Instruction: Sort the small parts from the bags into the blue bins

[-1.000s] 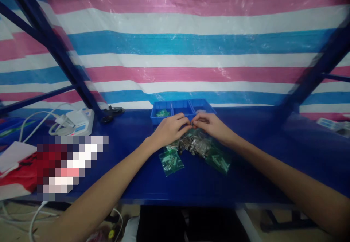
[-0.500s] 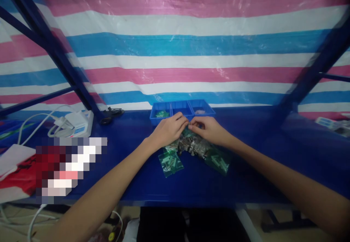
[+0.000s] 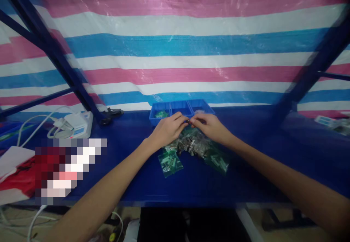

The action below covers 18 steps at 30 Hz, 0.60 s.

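Observation:
Fingertips of my left hand point(image 3: 171, 128) and my right hand point(image 3: 209, 126) meet in a pinch over the middle of the table. A small dark piece shows between them, too small to name. Below the hands lies a heap of small metal parts point(image 3: 191, 145), partly in clear plastic. Against the heap's left front rests a green-tinted plastic bag point(image 3: 170, 163) with pale strips inside; a similar green bag point(image 3: 218, 162) lies at its right. Just behind my hands stands a blue three-compartment tray point(image 3: 182, 110), with green bags in its left compartment and something pale in the right.
A white power strip point(image 3: 86, 125) with cables sits at the left on the blue table point(image 3: 131, 183). Nearer lies a red and white package point(image 3: 22, 174), partly blurred out. Blue frame posts point(image 3: 65, 63) rise at both sides, before a striped plastic sheet point(image 3: 175, 45).
My right hand's fingers have closed in and shifted slightly, and a small dark piece now shows between the fingertips. My left hand stays nearly in place.

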{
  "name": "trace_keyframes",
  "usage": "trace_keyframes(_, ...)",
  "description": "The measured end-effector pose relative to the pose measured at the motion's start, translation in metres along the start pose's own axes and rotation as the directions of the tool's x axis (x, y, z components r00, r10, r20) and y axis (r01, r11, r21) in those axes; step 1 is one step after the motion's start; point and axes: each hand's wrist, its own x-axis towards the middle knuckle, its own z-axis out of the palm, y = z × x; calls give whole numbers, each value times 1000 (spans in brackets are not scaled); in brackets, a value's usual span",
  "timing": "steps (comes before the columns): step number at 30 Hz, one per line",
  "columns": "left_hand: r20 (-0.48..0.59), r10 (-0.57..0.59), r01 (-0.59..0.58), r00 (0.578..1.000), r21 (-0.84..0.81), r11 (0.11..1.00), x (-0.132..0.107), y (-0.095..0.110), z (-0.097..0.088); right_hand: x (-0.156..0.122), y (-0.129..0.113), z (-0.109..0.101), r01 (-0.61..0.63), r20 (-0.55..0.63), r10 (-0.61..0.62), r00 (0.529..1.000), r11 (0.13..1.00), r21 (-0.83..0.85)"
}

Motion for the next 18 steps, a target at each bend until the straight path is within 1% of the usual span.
trace_keyframes(5, -44, 22, -23, 999, -34, 999, -1, -2, 3, 0, 1, 1, -86, 46, 78, 996, 978, 192)
trace_keyframes(10, -109, 10, -19, 994, -86, 996, -1, -1, 4, -1, -1, 3, -144, 21, 144, 989, 958, 248)
trace_keyframes(13, -149, -20, -2, 989, -143, 990, -1, 2, 6, -1, -1, 3, -188, 22, 192, 981, 925, 330)
trace_keyframes(18, -174, -40, 3, 984, -205, 979, -1, 5, 12, -2, -2, 3, -210, 57, 206, 977, 881, 424)
